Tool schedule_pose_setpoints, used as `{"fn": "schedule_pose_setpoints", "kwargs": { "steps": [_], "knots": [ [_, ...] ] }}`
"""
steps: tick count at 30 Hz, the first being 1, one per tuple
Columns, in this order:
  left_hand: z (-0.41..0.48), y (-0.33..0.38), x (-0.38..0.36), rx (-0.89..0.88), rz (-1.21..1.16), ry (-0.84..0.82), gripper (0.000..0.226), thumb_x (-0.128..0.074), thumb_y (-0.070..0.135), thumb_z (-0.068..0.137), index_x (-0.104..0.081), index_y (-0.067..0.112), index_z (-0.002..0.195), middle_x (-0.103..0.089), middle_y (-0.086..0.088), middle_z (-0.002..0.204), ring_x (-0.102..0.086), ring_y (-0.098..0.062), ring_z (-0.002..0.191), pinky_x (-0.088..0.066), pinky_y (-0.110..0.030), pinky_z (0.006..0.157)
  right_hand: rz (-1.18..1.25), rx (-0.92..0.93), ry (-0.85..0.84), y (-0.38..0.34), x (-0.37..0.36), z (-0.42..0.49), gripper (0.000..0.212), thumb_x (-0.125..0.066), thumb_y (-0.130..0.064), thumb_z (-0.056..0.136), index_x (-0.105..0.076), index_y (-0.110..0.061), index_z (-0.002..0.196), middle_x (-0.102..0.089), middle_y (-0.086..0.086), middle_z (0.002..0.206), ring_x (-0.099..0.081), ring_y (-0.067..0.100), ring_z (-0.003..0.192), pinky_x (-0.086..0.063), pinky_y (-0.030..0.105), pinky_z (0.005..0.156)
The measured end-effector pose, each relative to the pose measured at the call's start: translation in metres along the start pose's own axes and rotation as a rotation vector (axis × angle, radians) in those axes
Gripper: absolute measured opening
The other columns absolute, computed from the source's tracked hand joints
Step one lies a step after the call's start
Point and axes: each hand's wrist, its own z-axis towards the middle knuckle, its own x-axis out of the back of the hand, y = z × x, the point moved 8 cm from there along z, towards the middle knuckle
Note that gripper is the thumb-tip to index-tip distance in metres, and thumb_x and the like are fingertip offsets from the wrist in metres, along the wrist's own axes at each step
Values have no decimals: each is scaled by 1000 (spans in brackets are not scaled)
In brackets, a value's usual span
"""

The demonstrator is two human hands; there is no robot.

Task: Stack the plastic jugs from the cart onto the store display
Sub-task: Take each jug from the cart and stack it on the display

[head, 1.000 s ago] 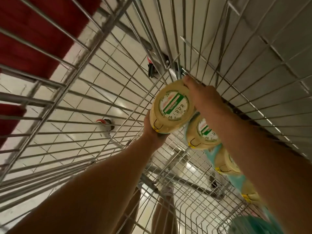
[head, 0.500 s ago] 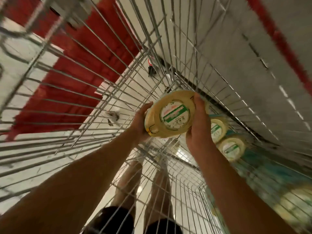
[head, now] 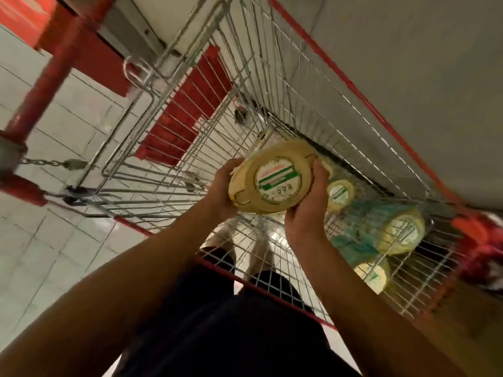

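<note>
A yellow plastic jug (head: 272, 178) with a round green-and-white label is held above the wire cart (head: 196, 137). My left hand (head: 221, 191) grips its left side and my right hand (head: 306, 210) grips its right side. Several more yellow jugs lie in the right part of the cart basket: one (head: 340, 193) just behind my right hand, another (head: 398, 231) wrapped in teal plastic, and a third (head: 373, 276) nearer me. The store display is not clearly in view.
The cart has a red-trimmed rim (head: 362, 96) and a red handle bar (head: 24, 186) with a coin-lock chain at the left. A grey panel (head: 408, 63) rises along the cart's right side. Pale floor tiles (head: 40, 240) lie to the left. My dark-clothed legs (head: 231, 322) stand against the cart.
Both hands have lifted the jug up from the cart floor, now clear of the other jugs. The view has pulled back and up, showing the cart's rim and handle.
</note>
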Motion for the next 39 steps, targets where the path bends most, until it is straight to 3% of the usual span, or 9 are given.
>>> {"fn": "schedule_pose_setpoints", "kwargs": {
  "steps": [5,9,13,16,24,28,31,34,39],
  "knots": [
    [-52,-26,1,65,94,127,41,-52,40,96,-78,20,71,-69,-2,70,-69,-21,65,-58,-31,58,145,11,127,5,27,-70,35,-54,-49,105,-81,-27,100,-79,9,112,-78,21,99,-62,31,73],
    [-84,-42,-4,158,163,10,31,-56,37,89,-76,17,77,-70,-5,74,-70,-22,70,-58,-31,61,266,51,226,17,49,-116,38,-54,-49,105,-83,-29,91,-80,6,105,-78,20,97,-62,31,71],
    [-104,-55,-9,267,299,-96,40,-53,34,90,-76,21,60,-69,3,60,-70,-14,56,-54,-22,50,260,156,324,29,66,-160,44,-47,-50,107,-83,-35,87,-80,0,100,-77,15,97,-60,27,74],
    [-118,-63,-18,305,376,-107,26,-59,38,80,-72,16,76,-68,-3,72,-68,-20,69,-57,-28,62,322,172,419,44,82,-192,39,-52,-54,104,-82,-30,96,-80,4,105,-77,17,100,-60,26,73],
    [-163,-145,-75,530,624,-220,34,-71,34,69,-71,15,97,-63,-9,103,-58,-33,106,-46,-45,102,420,365,607,55,166,-272,47,-49,-68,94,-83,-36,90,-80,-2,98,-74,14,100,-52,37,95],
    [-188,-209,-103,562,734,-329,27,-60,31,79,-76,19,61,-69,2,66,-70,-17,65,-58,-28,64,511,426,733,71,225,-314,47,-46,-63,99,-81,-34,88,-79,0,97,-72,16,98,-50,41,96],
    [-207,-259,-109,614,870,-343,18,-62,35,83,-72,21,77,-63,0,83,-63,-21,84,-49,-35,77,577,463,802,86,269,-345,45,-47,-62,98,-80,-32,90,-78,2,99,-70,18,99,-51,47,100],
    [-241,-320,-119,671,982,-385,43,-68,44,66,-65,21,102,-52,-9,112,-49,-29,111,-42,-39,89,612,481,860,106,322,-379,46,-44,-61,102,-80,-36,93,-79,-3,100,-72,12,99,-49,43,98],
    [-285,-407,-132,692,1084,-417,43,-51,47,97,-79,19,110,-71,-10,122,-71,-29,104,-59,-43,84,562,512,909,127,403,-430,49,-38,-61,105,-80,-39,95,-79,-4,103,-72,12,103,-46,37,97]
  ]
}}
